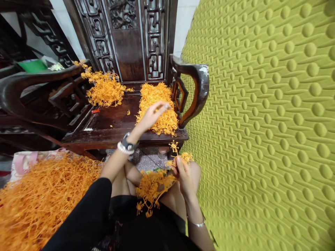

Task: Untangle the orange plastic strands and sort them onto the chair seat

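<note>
**Up close: orange sprig held upright over the lap**

Your right hand [184,176] sits above your right knee with thumb and fingers pinched on an orange plastic sprig [175,148]. The sprig's long axis runs nearly vertical. Its branched tip points up and away from you, toward the front edge of the wooden armchair [110,122], and its lower end is hidden in your grip. A tangled bunch [150,186] of the same orange strands lies in your lap, just beside that hand.

Your left hand [153,115] reaches forward over the right-hand pile [157,96] on the chair seat. Its fingertips are drawn together but blurred, so you cannot tell whether they grip anything. A watch [128,143] and a bead bracelet circle that wrist.

A second heap [104,90] sits at the seat's far left corner, well apart from the first. A large mass of orange strands [39,195] fills the lower left, and a green dimpled panel [261,122] stands on your right.
</note>
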Action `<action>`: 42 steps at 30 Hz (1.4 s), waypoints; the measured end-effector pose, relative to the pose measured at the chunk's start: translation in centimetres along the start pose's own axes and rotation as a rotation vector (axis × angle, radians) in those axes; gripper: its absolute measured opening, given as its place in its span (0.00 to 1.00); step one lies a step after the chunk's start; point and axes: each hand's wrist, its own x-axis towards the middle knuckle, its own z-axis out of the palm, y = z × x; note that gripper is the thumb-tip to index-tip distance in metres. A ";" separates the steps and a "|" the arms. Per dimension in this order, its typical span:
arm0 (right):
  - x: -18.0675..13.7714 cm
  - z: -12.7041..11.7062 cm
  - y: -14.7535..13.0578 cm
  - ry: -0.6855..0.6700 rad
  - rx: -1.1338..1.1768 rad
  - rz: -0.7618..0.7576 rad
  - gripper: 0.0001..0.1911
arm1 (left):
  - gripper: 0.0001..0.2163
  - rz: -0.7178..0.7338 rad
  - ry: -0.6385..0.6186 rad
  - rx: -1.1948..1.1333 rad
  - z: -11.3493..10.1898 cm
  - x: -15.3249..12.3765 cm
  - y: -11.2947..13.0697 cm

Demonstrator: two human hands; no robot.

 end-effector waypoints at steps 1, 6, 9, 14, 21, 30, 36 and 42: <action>0.2 0.1 -0.1 0.001 -0.006 -0.013 0.28 | 0.14 -0.010 -0.045 -0.068 0.8 -2.1 1.3; 1.0 1.3 -1.0 -0.086 -0.076 -0.043 0.29 | 0.15 -0.163 -0.003 0.065 4.8 -10.2 3.4; 0.4 2.4 -1.4 -0.131 -0.121 -0.050 0.30 | 0.27 -0.253 0.204 0.106 5.4 -10.9 1.8; -3.6 3.3 -1.0 -0.298 -0.187 0.031 0.31 | 0.29 -0.248 0.586 0.097 -1.1 -7.4 -1.2; -3.4 1.3 0.8 -0.045 -0.081 0.164 0.34 | 0.16 -0.472 0.427 0.710 -10.4 1.1 -8.1; -2.3 0.5 1.3 -0.021 -0.062 0.189 0.34 | 0.13 -0.697 0.285 0.799 -10.0 4.3 -14.2; -1.4 0.2 1.6 -0.041 -0.081 0.204 0.34 | 0.10 -0.408 0.206 0.786 -8.4 7.8 -12.0; -1.0 0.9 0.8 -0.079 -0.103 0.226 0.34 | 0.08 -0.148 0.063 0.672 -4.8 12.3 -10.4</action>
